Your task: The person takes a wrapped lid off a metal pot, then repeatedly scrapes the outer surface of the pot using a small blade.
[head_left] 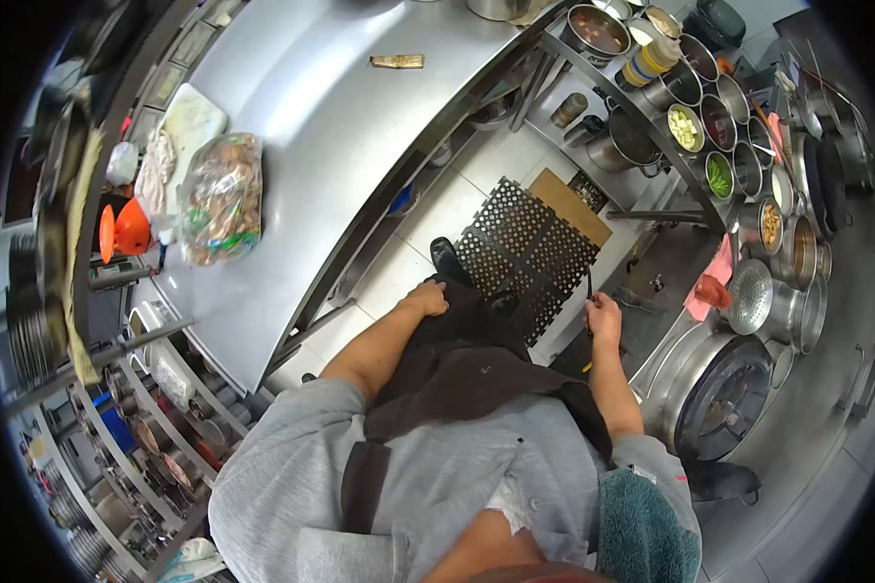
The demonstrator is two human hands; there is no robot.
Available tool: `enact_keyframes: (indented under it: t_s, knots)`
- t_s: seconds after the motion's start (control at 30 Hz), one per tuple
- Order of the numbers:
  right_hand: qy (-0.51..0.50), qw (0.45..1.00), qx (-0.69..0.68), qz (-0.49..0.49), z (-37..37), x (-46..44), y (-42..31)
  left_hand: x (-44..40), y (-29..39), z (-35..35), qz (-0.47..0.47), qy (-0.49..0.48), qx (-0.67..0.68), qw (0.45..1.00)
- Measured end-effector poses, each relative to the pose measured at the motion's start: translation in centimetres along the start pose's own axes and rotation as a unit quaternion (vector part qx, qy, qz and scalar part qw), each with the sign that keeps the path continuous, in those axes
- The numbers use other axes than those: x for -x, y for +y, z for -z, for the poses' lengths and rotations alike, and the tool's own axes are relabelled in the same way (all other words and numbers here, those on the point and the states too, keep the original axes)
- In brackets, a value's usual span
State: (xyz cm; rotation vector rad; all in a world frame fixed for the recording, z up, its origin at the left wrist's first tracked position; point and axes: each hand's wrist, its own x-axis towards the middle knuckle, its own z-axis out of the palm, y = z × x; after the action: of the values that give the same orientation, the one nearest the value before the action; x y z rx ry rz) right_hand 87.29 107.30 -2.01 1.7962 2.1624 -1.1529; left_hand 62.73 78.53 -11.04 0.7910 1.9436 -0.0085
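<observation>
Gray shirt [457, 486] fills lower center. Right hand [604, 318], right of center, is closed around a slim dark implement [589, 283]; left hand [428, 298], loosely curled, contacts dark apron [465, 335] near center, grip indeterminable.

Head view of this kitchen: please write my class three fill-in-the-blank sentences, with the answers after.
A slim dark object is in the camera wearer's ____ hand.
The filled clear plastic bag lies to the picture's ____ of the perforated floor mat.
The camera wearer's shirt is coloured ____.
Missing words: right; left; grey.
</observation>
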Motion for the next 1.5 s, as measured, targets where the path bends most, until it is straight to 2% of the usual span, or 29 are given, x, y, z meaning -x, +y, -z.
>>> enact_keyframes:
  t_s: [0.07,0.1,0.17,0.23,0.4,0.43,0.5,0.53,0.63,0.67,0.73,0.77,0.8,0.83,0.87,0.9,0.93,1.0,1.07,1.1,1.13,1.17,1.23,1.27,1.33,1.37,1.43,1.47,1.5]
  knots:
    - [-0.016,0.998,0.053,-0.006,-1.5,-1.5,-2.1,-2.1,-0.9,-1.0,-0.008,0.058,0.021,0.998]
    - [-0.022,0.998,0.063,-0.021,-2.6,-2.0,-2.5,-2.6,-1.0,-0.5,-0.008,0.040,0.025,0.999]
    - [0.020,0.991,0.101,0.088,-5.0,-3.2,-3.5,-3.3,-0.7,2.2,0.024,-0.186,-0.033,0.982]
    - [-0.012,0.993,0.099,0.061,-6.8,-4.3,-5.8,-4.3,-1.8,1.5,-0.002,-0.171,-0.041,0.984]
    - [-0.104,0.989,0.078,0.070,-9.7,-8.4,-11.6,-4.9,-5.4,1.1,0.032,-0.034,0.029,0.998]
    - [-0.108,0.989,0.078,0.068,-9.7,-8.9,-13.8,-4.8,-5.9,1.6,0.036,-0.038,0.029,0.998]
    - [-0.196,0.979,-0.036,-0.038,-9.9,-10.3,-17.6,-5.1,-6.5,2.8,0.084,0.035,0.200,0.976]
    - [-0.198,0.979,-0.020,0.038,-10.8,-11.6,-17.5,-5.0,-6.3,3.5,0.088,0.032,0.202,0.975]
    - [-0.232,0.970,0.059,0.047,-12.4,-16.1,-17.7,-5.2,-3.9,4.8,0.073,0.085,0.297,0.948]
    - [-0.185,0.963,0.124,0.153,-12.9,-17.7,-17.0,-5.6,-2.5,5.1,0.081,0.081,0.289,0.950]
    - [-0.209,0.957,0.129,0.155,-13.3,-21.5,-17.1,-8.3,-0.4,4.6,0.091,0.083,0.279,0.952]
    - [-0.230,0.953,0.134,0.146,-13.5,-23.4,-16.8,-10.2,1.0,3.5,-0.012,0.209,0.181,0.961]
    - [-0.205,0.948,0.151,0.190,-13.4,-25.0,-16.3,-11.5,2.6,2.3,-0.114,0.321,0.079,0.937]
    - [-0.210,0.948,0.154,0.184,-12.5,-26.4,-16.5,-12.6,5.0,3.1,-0.111,0.314,0.082,0.939]
    - [-0.267,0.950,0.133,0.093,-11.4,-27.7,-17.0,-13.8,7.2,4.2,-0.074,0.083,0.100,0.989]
    - [-0.320,0.941,0.108,0.000,-10.6,-28.7,-17.3,-14.5,8.5,5.1,-0.033,-0.154,0.109,0.981]
    - [-0.322,0.941,0.107,-0.003,-10.1,-29.4,-16.7,-14.9,8.9,5.1,-0.032,-0.157,0.109,0.981]
    - [-0.261,0.945,0.153,0.122,-9.0,-29.2,-15.0,-14.3,9.6,4.6,0.004,-0.161,0.152,0.975]
    - [-0.268,0.947,0.121,0.125,-8.9,-28.1,-13.7,-10.2,10.9,9.3,-0.018,-0.153,0.193,0.969]
    - [-0.267,0.951,0.088,0.130,-9.2,-28.0,-13.6,-8.3,10.5,9.5,-0.019,-0.118,0.259,0.959]
    - [-0.312,0.948,0.030,0.056,-8.4,-27.3,-16.1,-6.7,10.2,9.1,-0.020,-0.083,0.324,0.942]
    - [-0.313,0.948,0.026,0.057,-9.2,-27.5,-16.5,-6.8,9.4,7.5,-0.018,-0.081,0.321,0.944]
    - [-0.322,0.944,-0.067,0.011,-11.4,-28.2,-16.5,-8.7,7.2,3.7,0.036,-0.166,0.303,0.938]
    - [-0.315,0.947,-0.063,0.004,-12.9,-29.3,-16.2,-9.8,6.2,2.9,0.032,-0.162,0.305,0.938]
    - [-0.290,0.955,-0.066,0.013,-15.3,-31.5,-16.5,-13.2,4.5,5.7,0.038,-0.267,0.358,0.894]
    - [-0.273,0.960,-0.066,0.014,-16.1,-32.0,-16.6,-14.6,2.7,4.7,0.024,-0.263,0.361,0.894]
    - [-0.252,0.965,-0.066,0.024,-17.0,-32.4,-16.9,-17.7,-3.8,0.9,0.028,-0.239,0.626,0.741]
    - [-0.254,0.964,-0.072,0.006,-17.6,-32.6,-16.0,-20.3,-11.1,-3.1,-0.201,-0.046,0.554,0.806]
    - [-0.261,0.962,-0.076,-0.006,-18.2,-32.6,-16.0,-22.6,-16.6,-6.4,-0.398,0.167,0.428,0.794]
